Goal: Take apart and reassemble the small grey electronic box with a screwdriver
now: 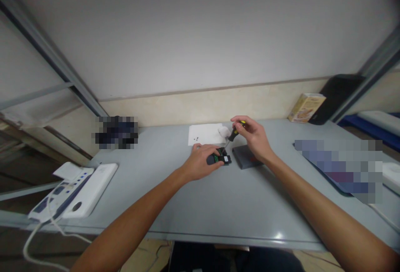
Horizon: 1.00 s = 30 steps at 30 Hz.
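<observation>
My right hand grips a black-and-yellow screwdriver, its shaft slanting down to the left. The tip meets a small opened black device with a green circuit board, lying on the table. My left hand is closed on the left side of this device, thumb and fingers about it, hiding part of it. Under my right wrist lies a flat dark grey case. Just behind my hands, a sheet of white paper carries several tiny dark pieces, perhaps screws. A crumpled white item rests at its right end.
The grey table meets a wall at the back. To the left lie a white power strip with cables and a white slab-shaped device. A yellow box and a black panel stand back right. Blurred items lie at both sides.
</observation>
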Tool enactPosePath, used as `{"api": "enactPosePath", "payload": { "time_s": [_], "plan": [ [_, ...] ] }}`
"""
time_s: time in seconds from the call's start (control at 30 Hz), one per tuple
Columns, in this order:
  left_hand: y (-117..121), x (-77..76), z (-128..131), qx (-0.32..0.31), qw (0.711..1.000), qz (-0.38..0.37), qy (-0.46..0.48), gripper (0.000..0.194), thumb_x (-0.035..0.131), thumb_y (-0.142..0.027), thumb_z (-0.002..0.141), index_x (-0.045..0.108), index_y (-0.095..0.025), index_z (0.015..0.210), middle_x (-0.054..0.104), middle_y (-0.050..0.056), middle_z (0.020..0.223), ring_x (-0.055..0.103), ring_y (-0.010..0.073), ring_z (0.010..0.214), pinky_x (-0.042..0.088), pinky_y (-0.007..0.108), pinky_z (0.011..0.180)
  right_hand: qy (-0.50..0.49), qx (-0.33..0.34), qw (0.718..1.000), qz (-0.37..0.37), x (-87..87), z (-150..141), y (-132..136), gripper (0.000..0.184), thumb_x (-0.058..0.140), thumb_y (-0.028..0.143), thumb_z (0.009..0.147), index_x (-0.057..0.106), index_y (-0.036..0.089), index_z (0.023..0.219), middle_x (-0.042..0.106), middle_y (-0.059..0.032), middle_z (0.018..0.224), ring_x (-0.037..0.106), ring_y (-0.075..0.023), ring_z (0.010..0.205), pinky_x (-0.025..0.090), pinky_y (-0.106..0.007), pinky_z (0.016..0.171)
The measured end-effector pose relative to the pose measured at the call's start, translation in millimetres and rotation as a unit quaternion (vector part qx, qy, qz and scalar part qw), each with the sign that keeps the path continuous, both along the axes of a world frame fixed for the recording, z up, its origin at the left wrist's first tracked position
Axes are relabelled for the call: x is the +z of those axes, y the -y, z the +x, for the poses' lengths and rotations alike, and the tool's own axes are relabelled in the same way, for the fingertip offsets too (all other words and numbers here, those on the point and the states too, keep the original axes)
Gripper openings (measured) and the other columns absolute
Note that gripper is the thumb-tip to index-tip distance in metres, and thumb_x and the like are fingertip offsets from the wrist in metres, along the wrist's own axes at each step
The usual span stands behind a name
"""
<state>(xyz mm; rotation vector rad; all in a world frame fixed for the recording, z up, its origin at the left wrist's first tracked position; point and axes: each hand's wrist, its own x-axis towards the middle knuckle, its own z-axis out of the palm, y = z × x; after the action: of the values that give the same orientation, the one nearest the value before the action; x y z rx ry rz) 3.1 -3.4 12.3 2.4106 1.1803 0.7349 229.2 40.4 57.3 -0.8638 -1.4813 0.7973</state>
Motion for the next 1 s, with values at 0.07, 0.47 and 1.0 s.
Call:
{"api": "enactPosePath", "payload": {
  "time_s": [0.07,0.47,1.0],
  "plan": [
    [0.0,-0.6,-0.2,0.004,1.0,-0.001,-0.002,0.02,0.071,-0.041,0.094,0.066,-0.026,0.106,0.069,0.004,0.137,0.061,0.0265,0.129,0.03,0.049,0.113,-0.008,0.006,1.0,-0.006,0.4,0.3,-0.1,0.028,0.071,0.048,0.089,0.075,0.025,0.105,0.07,-0.0022,0.091,0.062,-0.0184,0.079,0.05,-0.032,0.073],
    [0.5,0.8,-0.3,0.0,1.0,-0.006,0.001,0.019,0.071,-0.04,0.094,0.066,-0.026,0.106,0.068,0.004,0.139,0.061,0.0265,0.13,0.029,0.049,0.113,-0.018,0.042,0.999,0.001,-1.2,-1.2,0.2,0.027,0.066,0.047,0.094,0.072,0.026,0.111,0.072,-0.0043,0.1,0.065,-0.0217,0.093,0.051,-0.036,0.085],
    [0.0,0.2,-0.6,-0.002,1.0,-0.004,-0.001,0.019,0.071,-0.04,0.094,0.066,-0.026,0.106,0.067,0.004,0.141,0.061,0.0272,0.13,0.03,0.05,0.114,-0.034,0.064,0.997,0.006,-0.2,-5.8,5.3,0.025,0.068,0.046,0.094,0.07,0.027,0.11,0.072,-0.0043,0.101,0.065,-0.0221,0.097,0.052,-0.036,0.087]
  ]
}}
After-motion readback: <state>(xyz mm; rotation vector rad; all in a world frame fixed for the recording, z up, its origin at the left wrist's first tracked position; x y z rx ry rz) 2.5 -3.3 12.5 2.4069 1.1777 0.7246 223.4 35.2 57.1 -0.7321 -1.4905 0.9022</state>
